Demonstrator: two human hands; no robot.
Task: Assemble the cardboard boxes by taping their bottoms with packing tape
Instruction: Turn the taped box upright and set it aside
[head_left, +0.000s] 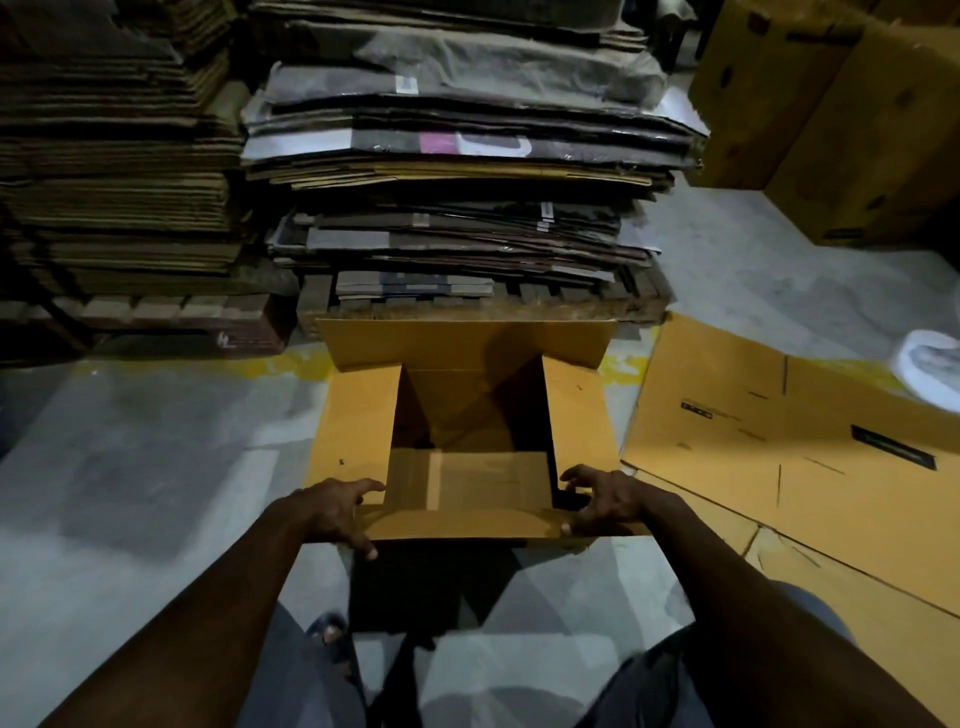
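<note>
Nearest us, our left hand (337, 514) and right hand (605, 501) each clasped a corner of the near flap (457, 525) of the open cardboard box (356, 426), which stood on the floor (156, 441). We judged it light, stiff but creasable, best held along flap folds.

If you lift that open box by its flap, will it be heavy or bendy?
Probably light: the open box looks empty. Likely bendy: its flaps hang loose, and the left hand and right hand grip only the near flap, which may fold.
</note>
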